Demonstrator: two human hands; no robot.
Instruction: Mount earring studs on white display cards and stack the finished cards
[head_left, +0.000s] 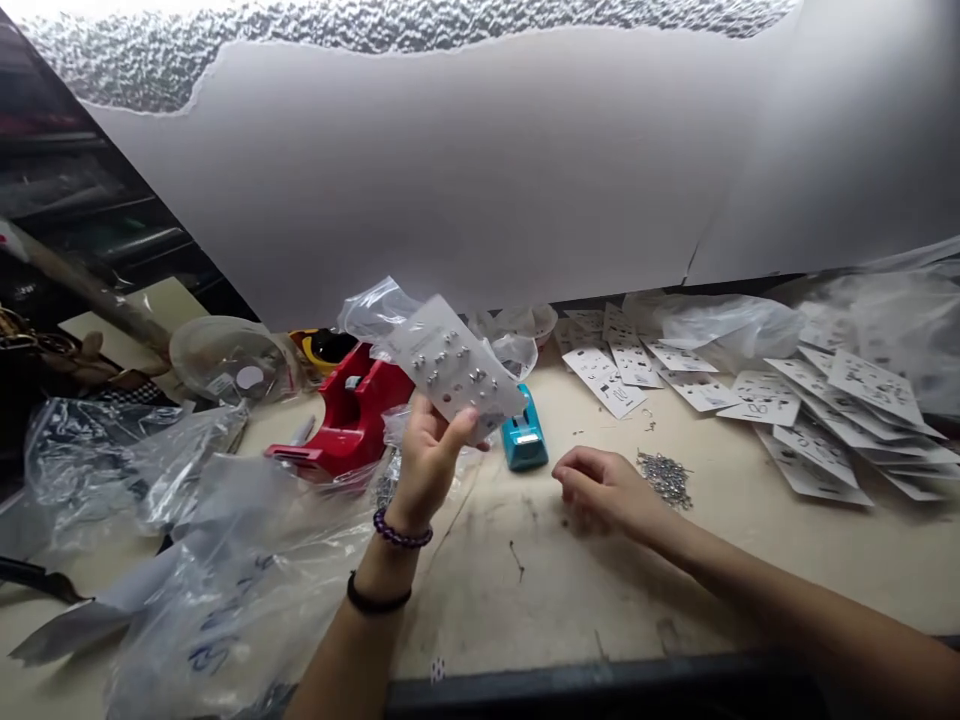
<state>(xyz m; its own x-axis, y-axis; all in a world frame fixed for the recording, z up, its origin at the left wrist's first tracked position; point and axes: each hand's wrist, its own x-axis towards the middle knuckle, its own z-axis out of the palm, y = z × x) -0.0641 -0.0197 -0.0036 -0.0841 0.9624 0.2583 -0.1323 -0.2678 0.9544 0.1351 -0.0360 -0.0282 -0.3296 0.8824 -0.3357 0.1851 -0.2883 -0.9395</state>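
My left hand grips a white earring card by its lower edge, thumb in front. Rows of small shiny stud earrings sit on the card, which is tilted above the table. Lower on the right, my right hand hovers near the tabletop with its fingers curled together; whatever they may hold is hidden. Beside its wrist lies a heap of small metal studs. Between the hands stands a teal tape dispenser or stapler-like tool. One thin pin-like piece rests on the table in front.
A red tape dispenser stands left of my left hand. Clear plastic bags cover the left side. Filled cards are piled in a stack at the right, and others lie at the back. A white sheet hangs behind.
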